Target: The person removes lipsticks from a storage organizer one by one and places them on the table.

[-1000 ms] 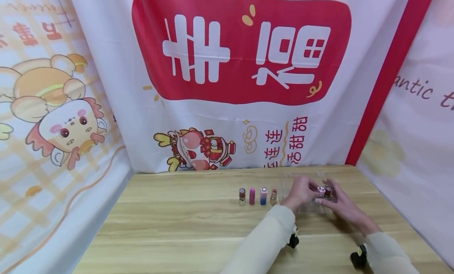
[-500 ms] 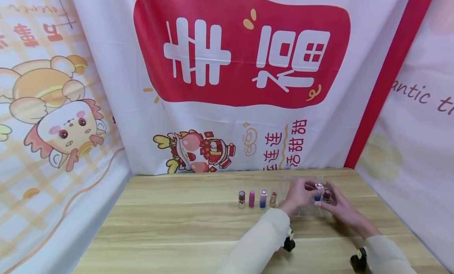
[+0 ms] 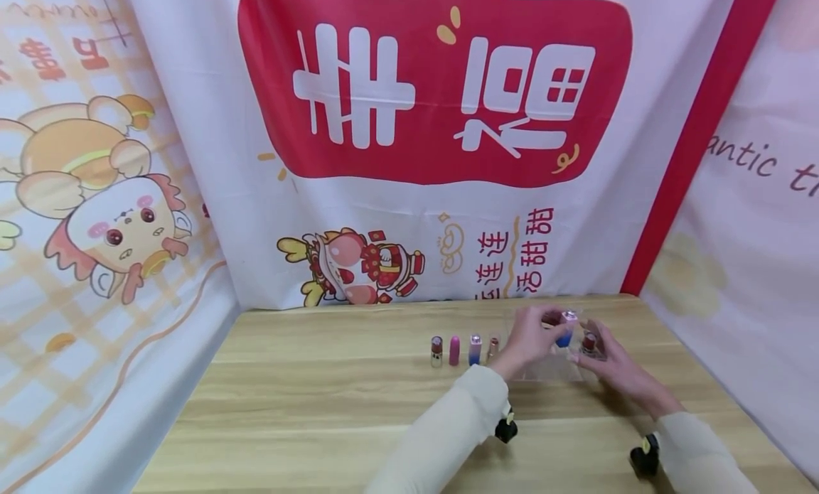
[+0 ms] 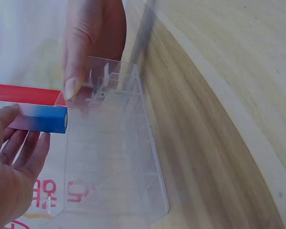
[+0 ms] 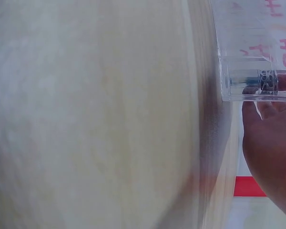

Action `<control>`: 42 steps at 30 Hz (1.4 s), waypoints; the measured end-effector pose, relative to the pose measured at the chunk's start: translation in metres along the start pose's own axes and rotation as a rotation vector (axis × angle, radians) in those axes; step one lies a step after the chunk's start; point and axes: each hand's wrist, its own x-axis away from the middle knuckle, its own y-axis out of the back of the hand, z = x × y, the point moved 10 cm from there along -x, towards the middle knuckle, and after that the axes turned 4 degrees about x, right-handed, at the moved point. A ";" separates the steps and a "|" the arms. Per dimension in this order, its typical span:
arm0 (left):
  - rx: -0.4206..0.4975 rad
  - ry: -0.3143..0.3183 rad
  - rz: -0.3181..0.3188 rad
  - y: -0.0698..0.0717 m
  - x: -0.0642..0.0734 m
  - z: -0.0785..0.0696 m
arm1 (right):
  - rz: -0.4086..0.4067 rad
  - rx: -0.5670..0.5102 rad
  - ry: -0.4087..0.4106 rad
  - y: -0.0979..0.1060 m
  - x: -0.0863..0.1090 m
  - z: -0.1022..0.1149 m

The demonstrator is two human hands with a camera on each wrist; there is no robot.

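In the head view my left hand pinches a lipstick with a pink-to-blue tube. The left wrist view shows this lipstick between thumb and fingers, its blue end by the rim of a clear plastic organizer box. My right hand grips the right end of the box, thumb at the near side. A second lipstick with a dark red top stands in the box's right end; the right wrist view shows it through the clear wall. Part of the box is hidden behind my left hand.
Left of the box, several lipsticks stand in a row on the wooden table: one dark red-topped, one pink, one pink-and-blue, one rose-gold. A printed cloth hangs behind the table.
My left hand has risen and shifted left, lifting the pink-and-blue lipstick from low in the box's right part, so more of its blue end shows. The right hand stays at the box.
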 end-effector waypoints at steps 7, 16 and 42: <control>-0.009 0.012 0.052 0.009 0.008 -0.006 | 0.011 0.033 -0.021 0.000 -0.002 -0.002; -0.008 0.006 0.060 0.027 0.012 -0.012 | -0.009 0.039 0.020 0.003 0.001 0.004; -0.008 0.050 0.038 0.059 0.035 -0.002 | 0.006 0.028 0.021 0.004 0.002 0.005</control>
